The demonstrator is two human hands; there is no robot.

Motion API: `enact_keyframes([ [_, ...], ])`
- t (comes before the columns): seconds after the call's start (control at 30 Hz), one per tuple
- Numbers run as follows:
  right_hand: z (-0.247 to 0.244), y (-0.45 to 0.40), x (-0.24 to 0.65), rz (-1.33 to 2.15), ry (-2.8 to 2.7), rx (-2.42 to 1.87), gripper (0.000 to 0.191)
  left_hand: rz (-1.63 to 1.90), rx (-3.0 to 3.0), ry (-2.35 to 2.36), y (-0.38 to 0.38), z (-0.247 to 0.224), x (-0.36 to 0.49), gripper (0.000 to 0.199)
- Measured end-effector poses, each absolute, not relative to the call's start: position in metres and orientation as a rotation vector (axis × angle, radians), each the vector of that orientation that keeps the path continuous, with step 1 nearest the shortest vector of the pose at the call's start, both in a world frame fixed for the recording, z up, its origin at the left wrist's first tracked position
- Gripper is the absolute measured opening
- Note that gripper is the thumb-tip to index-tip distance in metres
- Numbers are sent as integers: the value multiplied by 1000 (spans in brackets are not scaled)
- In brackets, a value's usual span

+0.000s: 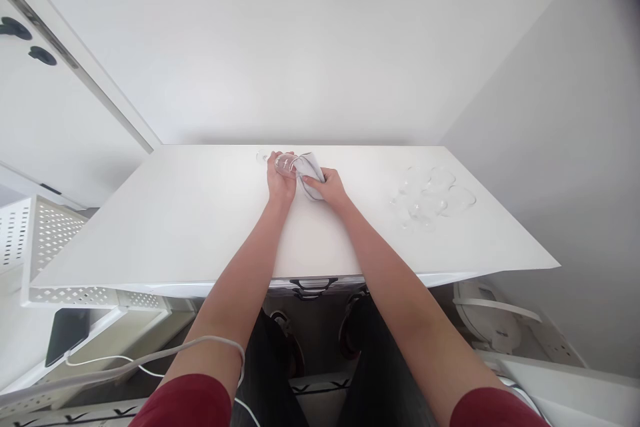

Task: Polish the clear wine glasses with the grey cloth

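Observation:
Near the back middle of the white tabletop [165,227], my left hand [281,180] is wrapped round a clear stemmed glass [286,165], which lies tilted with its foot to the left. My right hand [333,187] pinches a pale grey cloth [311,177] at the glass's rim, thumb on top. Part of the cloth hides the glass's mouth. On the right part of the tabletop several clear glasses [433,197] are grouped close together; their outlines are faint.
A white wall [320,47] rises behind the tabletop. At the left are a door with dark handles [43,55], a white perforated rack [55,230] and a dark phone-like object [67,335]. A white cable [200,340] crosses my left forearm.

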State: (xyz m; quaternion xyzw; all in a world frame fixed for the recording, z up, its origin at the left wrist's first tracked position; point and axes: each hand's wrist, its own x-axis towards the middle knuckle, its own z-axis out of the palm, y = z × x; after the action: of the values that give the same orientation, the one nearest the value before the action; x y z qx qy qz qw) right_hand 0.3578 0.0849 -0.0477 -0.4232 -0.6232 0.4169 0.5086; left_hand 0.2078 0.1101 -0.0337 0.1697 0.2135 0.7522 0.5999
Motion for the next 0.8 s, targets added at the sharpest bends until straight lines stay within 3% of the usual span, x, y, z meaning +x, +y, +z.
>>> enact_keyframes([
  [0.13,-47,87,363,913,-1419,-1056,40,1796,387,494,114,-39,206,23],
  [0.23,-44,86,365,880,-1481,-1006,32,1856,394,517,118,-43,204,24],
  [0.43,-47,92,368,1239,-1087,-960,42,1879,374,546,121,-47,203,26],
  [0.63,-56,101,370,844,-878,-969,41,1846,562,641,115,-47,210,30],
  [0.8,-52,88,350,871,-1208,-924,33,1799,815,647,110,-47,219,37],
])
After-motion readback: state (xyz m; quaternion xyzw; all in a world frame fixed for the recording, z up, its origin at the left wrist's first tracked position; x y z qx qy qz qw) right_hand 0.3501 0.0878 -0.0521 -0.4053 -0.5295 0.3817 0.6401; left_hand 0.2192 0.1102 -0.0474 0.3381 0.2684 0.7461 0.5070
